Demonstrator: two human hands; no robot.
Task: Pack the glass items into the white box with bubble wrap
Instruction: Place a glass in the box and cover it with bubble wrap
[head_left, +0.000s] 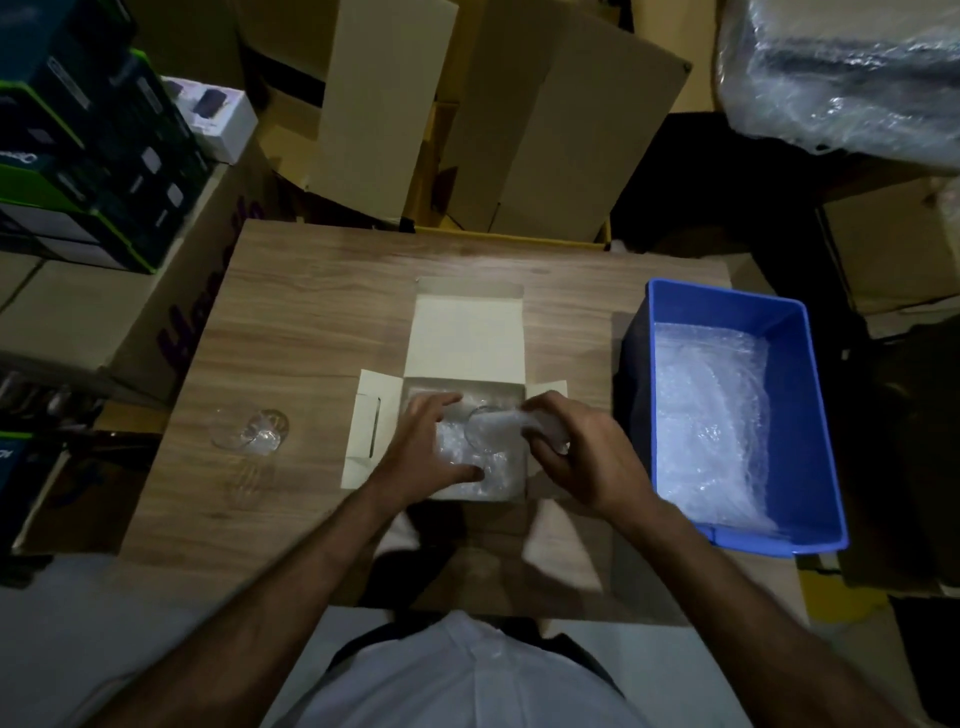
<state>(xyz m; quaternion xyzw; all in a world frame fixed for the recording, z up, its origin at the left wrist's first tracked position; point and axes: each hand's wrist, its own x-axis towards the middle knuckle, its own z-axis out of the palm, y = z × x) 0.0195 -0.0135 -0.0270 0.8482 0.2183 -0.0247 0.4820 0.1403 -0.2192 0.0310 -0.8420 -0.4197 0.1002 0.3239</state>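
Observation:
The white box (467, 332) lies open in the middle of the wooden table (291, 322), its lid folded back. Bubble wrap (493, 467) lines its inside. My right hand (576, 452) grips a glass wrapped in bubble wrap (491, 428) and holds it over the box. My left hand (426, 447) reaches into the box, fingers spread on the wrap beside the glass. A bare clear glass (254, 434) lies on the table to the left, with another faint glass (244, 480) just in front of it.
A blue plastic bin (800, 415) with more bubble wrap (711, 415) stands at the table's right edge. Cardboard boxes (467, 119) lean behind the table. Stacked product boxes (88, 156) fill the left side. A plastic-wrapped bundle (847, 67) sits at the top right.

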